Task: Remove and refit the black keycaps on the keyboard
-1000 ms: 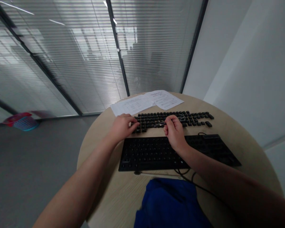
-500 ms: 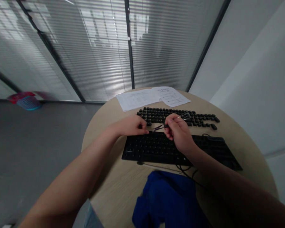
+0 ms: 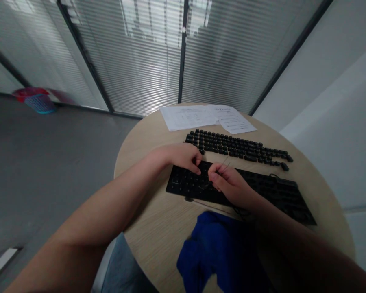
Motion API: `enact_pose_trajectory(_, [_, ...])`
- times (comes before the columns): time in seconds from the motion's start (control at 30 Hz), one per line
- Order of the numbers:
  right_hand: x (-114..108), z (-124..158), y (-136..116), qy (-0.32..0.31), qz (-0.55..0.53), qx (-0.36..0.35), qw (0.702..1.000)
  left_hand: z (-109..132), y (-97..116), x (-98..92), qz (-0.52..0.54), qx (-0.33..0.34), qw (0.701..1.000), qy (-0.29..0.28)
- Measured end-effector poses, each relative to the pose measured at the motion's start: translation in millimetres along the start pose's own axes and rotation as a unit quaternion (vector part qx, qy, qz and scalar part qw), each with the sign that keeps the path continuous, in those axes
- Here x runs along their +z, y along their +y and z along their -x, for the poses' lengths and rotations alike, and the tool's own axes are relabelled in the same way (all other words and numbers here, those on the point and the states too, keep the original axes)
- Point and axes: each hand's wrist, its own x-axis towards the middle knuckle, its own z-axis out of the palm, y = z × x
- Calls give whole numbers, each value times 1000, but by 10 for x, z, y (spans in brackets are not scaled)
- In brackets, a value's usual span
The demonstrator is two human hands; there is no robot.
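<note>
A black keyboard point(image 3: 277, 191) lies across the round table, too dark to make out each key position. My left hand point(image 3: 187, 156) rests over its upper left part, fingers curled together; whatever they may hold is hidden. Close by on the right, my right hand point(image 3: 228, 181) is closed around a thin wire keycap puller point(image 3: 225, 162). The puller's wire sticks up above the fingers, and its lower end points down at the keyboard's left half. Behind the keyboard, loose black keycaps point(image 3: 240, 144) are laid out in rows.
Printed paper sheets point(image 3: 190, 116) lie at the back of the wooden table point(image 3: 152, 228). A blue cloth point(image 3: 215, 248) lies at the front, near a dark cable. On the floor at left stands a red and blue basket point(image 3: 39, 101). Blinds and a white wall border the table.
My right hand has brought the puller down and nearer, from the keyboard's far edge to over its keys. My left hand has shifted onto the keyboard's upper left. The view has tilted slightly.
</note>
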Motion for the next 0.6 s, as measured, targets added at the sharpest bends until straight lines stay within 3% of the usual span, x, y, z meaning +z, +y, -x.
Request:
enact_pose_trajectory(0.17, [-160, 142, -174, -41, 60, 8, 997, -6, 36, -15, -25, -14, 999, -16])
enact_pose_trajectory(0.4, [-233, 405, 161, 54, 34, 14, 998, -7, 66, -20, -36, -25, 999, -21])
enact_pose_trajectory(0.6, [-205, 439, 275, 33, 12, 32, 999, -18, 58, -18, -32, -24, 999, -10])
